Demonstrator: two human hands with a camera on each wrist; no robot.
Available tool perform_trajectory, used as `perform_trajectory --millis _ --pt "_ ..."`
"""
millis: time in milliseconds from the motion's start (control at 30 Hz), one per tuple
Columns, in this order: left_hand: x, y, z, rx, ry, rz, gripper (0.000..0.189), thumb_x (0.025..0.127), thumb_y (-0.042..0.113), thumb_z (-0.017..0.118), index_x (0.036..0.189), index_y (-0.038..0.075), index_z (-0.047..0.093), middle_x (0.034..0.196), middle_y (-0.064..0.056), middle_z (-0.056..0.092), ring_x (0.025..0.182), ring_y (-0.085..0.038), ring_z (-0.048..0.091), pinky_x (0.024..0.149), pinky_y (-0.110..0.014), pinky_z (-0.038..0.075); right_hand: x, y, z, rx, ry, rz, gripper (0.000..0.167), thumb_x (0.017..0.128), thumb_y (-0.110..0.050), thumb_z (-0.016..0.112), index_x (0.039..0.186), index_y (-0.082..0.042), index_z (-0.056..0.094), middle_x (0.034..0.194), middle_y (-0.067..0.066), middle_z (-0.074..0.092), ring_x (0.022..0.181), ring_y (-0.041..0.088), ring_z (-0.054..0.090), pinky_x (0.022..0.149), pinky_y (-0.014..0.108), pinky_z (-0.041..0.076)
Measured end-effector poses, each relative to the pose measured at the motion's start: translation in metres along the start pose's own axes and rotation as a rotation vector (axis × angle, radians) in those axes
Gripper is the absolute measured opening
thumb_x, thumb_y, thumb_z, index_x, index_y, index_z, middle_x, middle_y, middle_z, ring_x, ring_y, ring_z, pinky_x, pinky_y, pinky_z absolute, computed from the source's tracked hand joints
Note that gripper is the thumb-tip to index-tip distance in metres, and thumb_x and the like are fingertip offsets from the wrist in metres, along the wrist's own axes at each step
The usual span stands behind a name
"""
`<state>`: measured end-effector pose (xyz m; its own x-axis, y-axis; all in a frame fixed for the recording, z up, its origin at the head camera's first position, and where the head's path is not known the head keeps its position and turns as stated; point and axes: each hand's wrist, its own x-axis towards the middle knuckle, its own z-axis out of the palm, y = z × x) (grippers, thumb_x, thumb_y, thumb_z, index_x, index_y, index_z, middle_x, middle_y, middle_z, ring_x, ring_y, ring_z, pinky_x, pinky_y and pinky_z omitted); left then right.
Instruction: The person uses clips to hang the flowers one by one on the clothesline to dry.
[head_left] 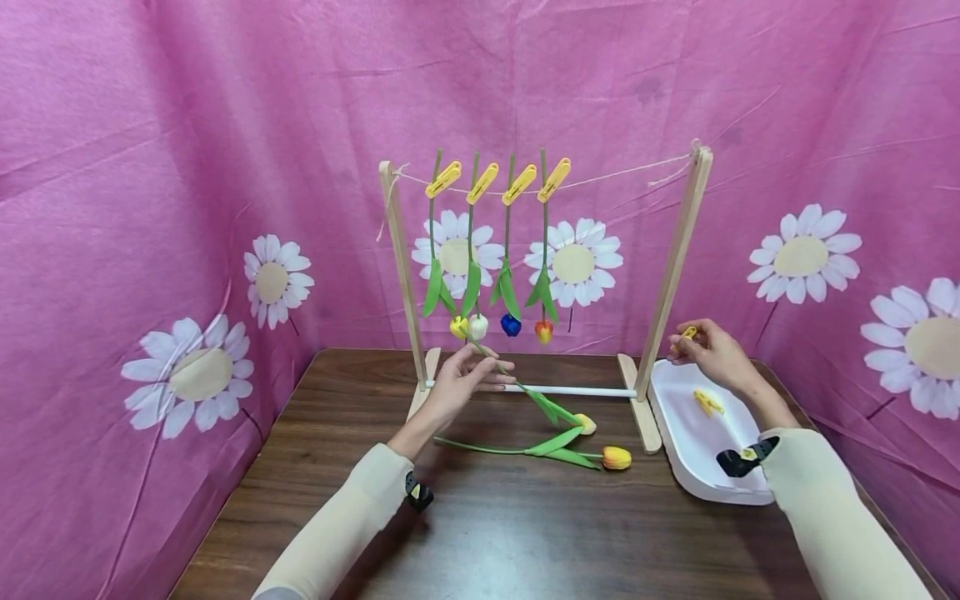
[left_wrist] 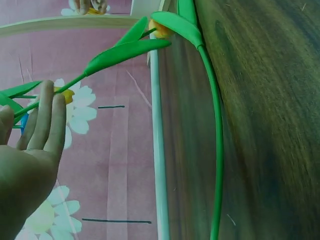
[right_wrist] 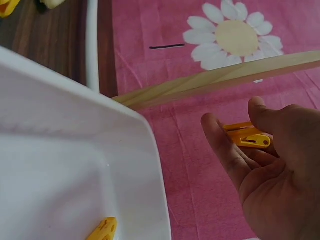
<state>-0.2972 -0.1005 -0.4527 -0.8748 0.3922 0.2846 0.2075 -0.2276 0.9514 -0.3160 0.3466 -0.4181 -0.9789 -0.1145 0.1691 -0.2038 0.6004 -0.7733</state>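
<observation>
My left hand (head_left: pixel 452 382) pinches the green stem of a pale yellow artificial tulip (head_left: pixel 551 407), whose bloom slants down toward the table. In the left wrist view the stem (left_wrist: pixel 75 82) passes across the fingers. My right hand (head_left: pixel 712 354) holds a yellow clothespin (right_wrist: pixel 248 136) between thumb and fingers, above the back of a white tray (head_left: pixel 675 458). Several tulips hang bloom-down from a string (head_left: pixel 607 177), clipped by yellow clothespins (head_left: pixel 519 185); one bloom is blue (head_left: pixel 511 325). A yellow-orange tulip (head_left: pixel 617 457) lies on the table below the held one.
A wooden frame with a left post (head_left: pixel 403 267) and a right post (head_left: pixel 675 267) carries the string. A white rod (head_left: pixel 577 390) joins its feet low down. Inside the tray lies another yellow clothespin (head_left: pixel 707 403). A pink flowered cloth (head_left: pixel 480 75) surrounds the brown table (head_left: pixel 495 533).
</observation>
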Motion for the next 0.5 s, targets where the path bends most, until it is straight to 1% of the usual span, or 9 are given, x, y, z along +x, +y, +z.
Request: perform_trajectory --millis 67,133,233,300,333,367,400,433,500 --pt "0.001 0.001 0.002 0.02 -0.002 0.007 0.021 0.112 0.012 0.054 0.123 -0.005 0.057 0.127 -0.04 0.067 0.101 -0.022 0.081 0.102 -0.063 0.057 0.0 -0.002 -0.002 0.006 0.01 -0.027 0.04 0.113 -0.009 0.049 0.139 0.021 0.042 0.117 0.042 0.066 0.079 0.005 0.074 0.071 0.02 0.063" --pt "0.002 0.002 0.004 0.028 0.012 0.003 0.023 0.11 0.009 0.057 0.124 -0.009 0.058 0.124 -0.037 0.07 0.098 -0.019 0.08 0.103 -0.059 0.058 -0.001 -0.005 -0.004 0.004 0.028 -0.049 0.041 0.113 -0.008 0.05 0.141 0.02 0.043 0.12 0.043 0.065 0.079 0.003 0.073 0.071 0.019 0.063" --pt "0.003 0.002 0.008 0.032 0.04 0.007 0.025 0.107 0.002 0.062 0.123 -0.016 0.06 0.122 -0.034 0.072 0.094 -0.014 0.079 0.103 -0.053 0.06 -0.001 -0.01 -0.006 -0.021 0.076 -0.062 0.041 0.113 -0.01 0.051 0.142 0.018 0.043 0.122 0.043 0.066 0.077 -0.004 0.07 0.068 0.017 0.062" --pt "0.004 0.003 0.011 0.044 0.053 0.016 0.023 0.105 0.0 0.064 0.121 -0.016 0.063 0.121 -0.033 0.073 0.093 -0.013 0.079 0.101 -0.05 0.061 -0.003 -0.015 -0.009 -0.045 0.122 -0.069 0.04 0.113 -0.013 0.053 0.139 0.016 0.046 0.119 0.041 0.068 0.075 -0.009 0.067 0.066 0.016 0.06" --pt "0.004 0.004 0.012 0.052 0.051 0.023 0.022 0.105 0.001 0.064 0.121 -0.015 0.064 0.122 -0.033 0.072 0.093 -0.013 0.079 0.101 -0.052 0.061 -0.003 -0.018 -0.01 -0.056 0.146 -0.073 0.039 0.113 -0.014 0.054 0.137 0.015 0.048 0.115 0.037 0.072 0.074 -0.011 0.066 0.064 0.016 0.059" --pt "0.005 0.005 0.013 0.058 0.047 0.028 0.021 0.106 0.003 0.064 0.12 -0.014 0.064 0.123 -0.035 0.072 0.093 -0.014 0.079 0.101 -0.054 0.06 -0.004 -0.021 -0.012 -0.056 0.169 -0.083 0.037 0.112 -0.015 0.056 0.135 0.014 0.049 0.108 0.026 0.077 0.073 -0.011 0.066 0.063 0.016 0.059" --pt "0.006 0.006 0.014 0.068 0.043 0.032 0.02 0.106 0.005 0.063 0.119 -0.011 0.065 0.122 -0.033 0.073 0.094 -0.018 0.08 0.101 -0.056 0.06 -0.005 -0.024 -0.013 -0.047 0.19 -0.098 0.036 0.111 -0.015 0.057 0.133 0.013 0.051 0.102 0.014 0.08 0.073 -0.012 0.066 0.062 0.016 0.059" --pt "0.006 0.007 0.015 0.075 0.035 0.037 0.02 0.107 0.007 0.063 0.118 -0.009 0.064 0.123 -0.034 0.072 0.096 -0.024 0.08 0.101 -0.058 0.059 -0.005 -0.027 -0.015 -0.041 0.212 -0.111 0.035 0.111 -0.015 0.059 0.132 0.012 0.053 0.096 0.001 0.081 0.072 -0.012 0.066 0.061 0.016 0.058" --pt "0.008 0.009 0.017 0.086 0.019 0.048 0.019 0.108 0.009 0.062 0.119 -0.007 0.063 0.122 -0.035 0.071 0.099 -0.03 0.08 0.1 -0.062 0.058 -0.006 -0.035 -0.018 -0.011 0.252 -0.134 0.032 0.109 -0.014 0.062 0.13 0.009 0.056 0.09 -0.023 0.074 0.07 -0.011 0.067 0.059 0.015 0.057"
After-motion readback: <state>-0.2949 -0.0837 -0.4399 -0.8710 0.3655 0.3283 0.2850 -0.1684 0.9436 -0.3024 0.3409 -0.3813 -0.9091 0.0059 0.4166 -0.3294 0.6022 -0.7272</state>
